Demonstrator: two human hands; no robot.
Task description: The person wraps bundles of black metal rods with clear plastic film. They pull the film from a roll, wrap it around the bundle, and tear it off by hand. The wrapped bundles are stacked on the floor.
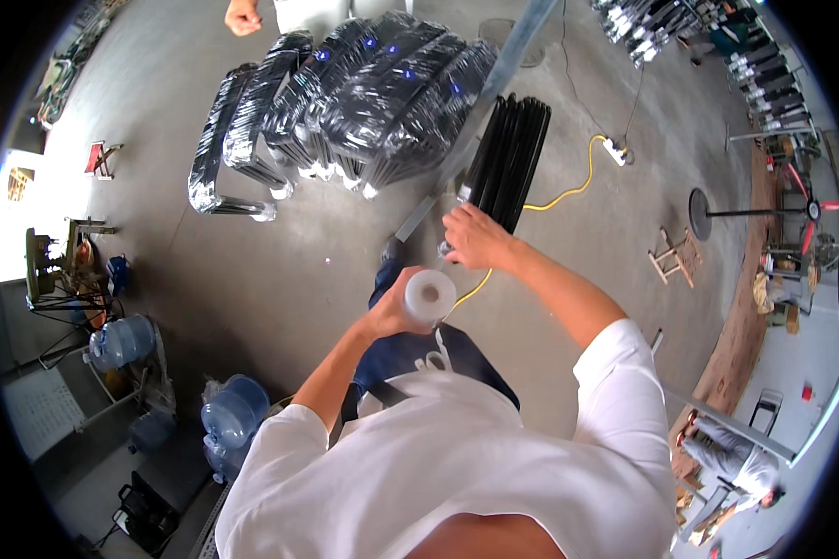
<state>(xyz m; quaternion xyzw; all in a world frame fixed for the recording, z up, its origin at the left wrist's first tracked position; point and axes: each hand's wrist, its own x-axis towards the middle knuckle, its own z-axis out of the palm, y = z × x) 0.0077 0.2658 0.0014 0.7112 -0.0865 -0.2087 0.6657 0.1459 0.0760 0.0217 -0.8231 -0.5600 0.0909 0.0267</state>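
Observation:
My left hand (393, 309) is wrapped round a whitish roll of clear stretch film (431, 312), its hollow end facing up. To its upper right, my right hand (478, 238) is closed beside the near end of a bundle of long black bars (508, 154). A small clear, crinkled bit shows under those fingers, but I cannot make out what they grip. Beyond and to the left lie several black bent-frame bundles (373, 102) wrapped in shiny clear film, some with blue stickers.
A grey metal beam (511, 58) crosses between the wrapped bundles and the bars. A yellow cable (589, 168) runs over the floor to a power strip (615, 151). Folding stool (678, 256) and fan (811, 210) stand right; water jugs (236, 410) left. Another person's hand (243, 17) shows at the top.

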